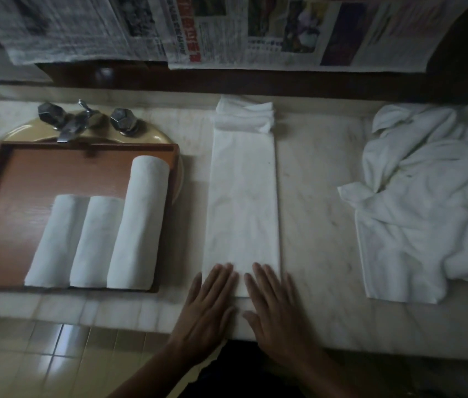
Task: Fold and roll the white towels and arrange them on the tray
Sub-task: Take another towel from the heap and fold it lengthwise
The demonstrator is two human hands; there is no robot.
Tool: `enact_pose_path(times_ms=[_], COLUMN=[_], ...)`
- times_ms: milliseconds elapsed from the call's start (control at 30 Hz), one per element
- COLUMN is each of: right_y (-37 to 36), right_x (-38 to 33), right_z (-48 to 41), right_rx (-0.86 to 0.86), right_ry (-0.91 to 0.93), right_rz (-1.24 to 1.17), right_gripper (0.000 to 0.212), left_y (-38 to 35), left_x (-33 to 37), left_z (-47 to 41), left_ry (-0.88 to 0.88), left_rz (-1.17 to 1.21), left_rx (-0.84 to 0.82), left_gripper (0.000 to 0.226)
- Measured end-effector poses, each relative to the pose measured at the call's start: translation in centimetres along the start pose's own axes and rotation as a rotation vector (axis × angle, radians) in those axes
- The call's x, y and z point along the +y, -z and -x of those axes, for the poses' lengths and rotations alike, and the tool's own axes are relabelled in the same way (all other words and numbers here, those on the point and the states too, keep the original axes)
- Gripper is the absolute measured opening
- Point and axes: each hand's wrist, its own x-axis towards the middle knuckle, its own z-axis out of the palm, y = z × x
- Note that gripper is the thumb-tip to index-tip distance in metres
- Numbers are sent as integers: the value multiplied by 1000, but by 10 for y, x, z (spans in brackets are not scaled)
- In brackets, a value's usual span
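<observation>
Both hands, left hand (210, 305) and right hand (273, 308), lie flat with fingers straight on the near end of the folded towel (243, 202) at frame centre, right of the tray (5, 196); I'd roll tightly, edges square.

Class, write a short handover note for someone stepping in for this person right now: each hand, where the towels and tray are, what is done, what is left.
Left hand: open, flat on the near end of the folded towel strip.
Right hand: open, flat beside it on the same end.
The strip lies lengthwise on the counter, its far end bunched.
The tray sits to its left, over the basin, holding three rolled towels side by side.
Done: three rolls placed; this towel folded.
Left: roll the strip, set it on the tray, then probably fold and roll the crumpled towel pile at the right.
</observation>
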Motion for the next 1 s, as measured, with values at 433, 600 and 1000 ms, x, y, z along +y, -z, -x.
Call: enact_pose_path(times_ms=[433,600,1000], right_y=[8,13,26], right_x=[2,2,11], right_z=[53,59,54], right_rx=[-7,48,-10], right_ry=[94,113,65], right_rz=[-18,-74,-233], right_gripper=[62,49,16], left_y=[17,28,38], left_x=[7,9,3], left_z=[45,50,47], left_ry=[-132,-59,-78], left_rz=[-100,-68,-17], left_rx=[-78,-110,-59], left_gripper=[58,67,34])
